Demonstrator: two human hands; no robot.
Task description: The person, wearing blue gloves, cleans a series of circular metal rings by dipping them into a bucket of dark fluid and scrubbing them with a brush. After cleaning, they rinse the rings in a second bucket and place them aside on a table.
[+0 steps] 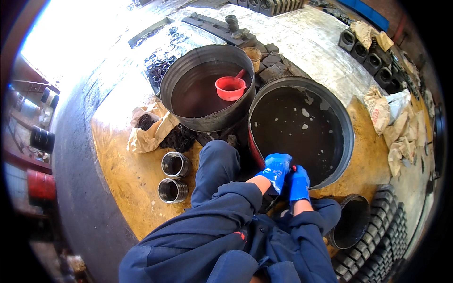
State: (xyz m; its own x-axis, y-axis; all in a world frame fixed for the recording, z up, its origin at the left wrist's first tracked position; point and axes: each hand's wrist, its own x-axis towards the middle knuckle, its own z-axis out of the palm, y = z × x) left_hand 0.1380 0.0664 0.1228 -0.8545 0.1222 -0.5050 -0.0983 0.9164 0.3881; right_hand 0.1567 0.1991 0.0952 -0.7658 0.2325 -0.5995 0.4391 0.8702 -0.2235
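Observation:
My left hand [277,170] and my right hand [299,183], both in blue gloves, are close together at the near rim of a large dark drum [350,141]. Both look closed. A small red piece [293,168], perhaps the end of a handle, shows between them at the top of my right hand. What my left fingers hold is hidden. Dark liquid [295,137] with pale patches of foam fills the drum. Left of it stands a second open drum [203,123] of brownish liquid, with a red plastic dipper [230,88] in it.
Two stacks of metal rings [173,189] stand left of my knee, near a torn paper bag [148,129] with dark stringy material. A tray of loose rings [165,59] lies beyond. At right are a dark cylinder [351,221], rows of black blocks [377,221] and crumpled bags [401,132].

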